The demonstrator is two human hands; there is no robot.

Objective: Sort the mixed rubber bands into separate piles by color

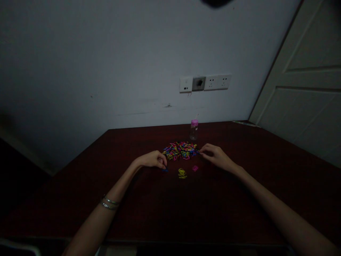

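Observation:
A heap of small coloured clips [180, 150] lies on a dark red table [170, 206]. My left hand [153, 159] rests curled just left of the heap, its fingertips pinched at a small blue piece [165, 170]. My right hand [217, 156] reaches to the heap's right edge, fingers pinched together on a small piece I cannot make out. In front of the heap lie a small yellow group [182, 173] and a small pink group [195, 168].
A small clear bottle with a pink cap [194, 129] stands behind the heap. Wall sockets [205, 83] sit on the grey wall, and a white door [306, 89] stands at the right. Bracelets ring my left wrist [109, 203]. The room is dim.

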